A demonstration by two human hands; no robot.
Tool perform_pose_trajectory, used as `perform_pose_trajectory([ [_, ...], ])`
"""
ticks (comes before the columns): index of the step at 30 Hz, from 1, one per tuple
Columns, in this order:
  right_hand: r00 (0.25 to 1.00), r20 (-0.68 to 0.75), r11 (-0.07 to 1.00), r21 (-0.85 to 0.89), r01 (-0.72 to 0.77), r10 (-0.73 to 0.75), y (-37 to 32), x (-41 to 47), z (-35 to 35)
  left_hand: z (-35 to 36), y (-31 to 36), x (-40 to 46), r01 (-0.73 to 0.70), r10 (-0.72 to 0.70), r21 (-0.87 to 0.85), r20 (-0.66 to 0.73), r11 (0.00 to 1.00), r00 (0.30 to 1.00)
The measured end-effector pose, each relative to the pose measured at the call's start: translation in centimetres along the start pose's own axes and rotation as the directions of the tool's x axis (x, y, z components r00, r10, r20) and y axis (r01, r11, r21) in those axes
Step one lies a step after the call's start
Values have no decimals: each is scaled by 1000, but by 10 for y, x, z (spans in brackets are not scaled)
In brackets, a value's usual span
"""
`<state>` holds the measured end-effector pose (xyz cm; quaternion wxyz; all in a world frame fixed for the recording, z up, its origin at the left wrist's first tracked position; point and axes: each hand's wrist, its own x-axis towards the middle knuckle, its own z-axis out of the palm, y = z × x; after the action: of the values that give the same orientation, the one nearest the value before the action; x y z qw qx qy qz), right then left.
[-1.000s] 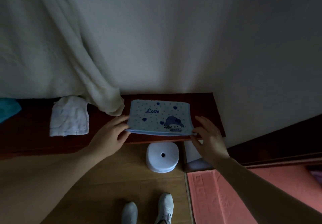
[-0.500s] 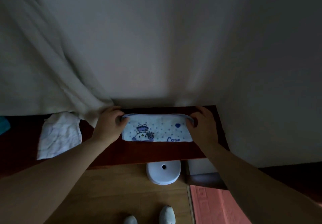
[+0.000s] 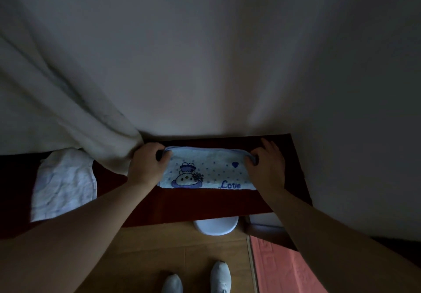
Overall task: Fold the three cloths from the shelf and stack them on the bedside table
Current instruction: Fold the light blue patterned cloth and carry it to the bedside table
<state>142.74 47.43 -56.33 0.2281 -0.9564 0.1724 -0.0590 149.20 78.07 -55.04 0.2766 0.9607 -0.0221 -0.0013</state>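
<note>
A light blue cloth (image 3: 211, 174) with a cartoon figure, dots, a heart and the word "Love" lies folded on the dark red wooden surface (image 3: 205, 206). My left hand (image 3: 148, 167) pinches its far left corner. My right hand (image 3: 266, 167) pinches its far right corner, the other fingers spread over the wood. A white cloth (image 3: 63, 183) lies crumpled on the same surface to the left, apart from both hands.
A white curtain (image 3: 68, 110) hangs down to the surface just left of my left hand. The wall (image 3: 227, 53) stands right behind. Below are a white round stool (image 3: 216, 225), wooden floor (image 3: 148, 258), a pink mat (image 3: 284, 270) and my shoes (image 3: 219, 276).
Both hands carried the cloth's near edge over to the far side, folding it in half. The print now faces the other way up. The camera view tilted upward.
</note>
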Motion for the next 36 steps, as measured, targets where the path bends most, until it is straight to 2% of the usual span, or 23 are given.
perform_pose_trajectory([
  [11,998,-22,998,-13,-63,63,0,2,10,7,1,0,10,-11,48,17,999,1000],
  [15,999,-38,999,-22,-31,31,5,3,10,12,-4,-2,0,-1,37,11,999,1000],
  [21,999,17,996,-84,-39,40,3,4,7,14,2,-3,2,-3,29,26,1000,1000],
  [23,999,-41,995,-99,11,-15,-3,0,4,10,14,-11,-100,99,-1,-39,995,994],
  [25,982,-87,979,-128,157,-169,-17,-11,2,9,36,-25,-278,277,-1,-77,961,958],
  [27,943,-8,939,-96,330,-333,-35,-28,8,18,58,-39,-428,429,21,-39,903,903],
  [29,898,139,908,10,420,-417,-46,-43,24,37,70,-51,-498,493,82,73,863,867],
  [31,880,234,909,49,414,-414,-45,-53,41,56,71,-59,-483,446,194,205,854,871],
  [34,901,240,919,-68,387,-362,-37,-52,51,72,61,-61,-391,316,303,267,869,910],
  [36,918,215,925,-110,363,-334,-33,-46,48,77,57,-58,-374,279,327,301,868,912],
])
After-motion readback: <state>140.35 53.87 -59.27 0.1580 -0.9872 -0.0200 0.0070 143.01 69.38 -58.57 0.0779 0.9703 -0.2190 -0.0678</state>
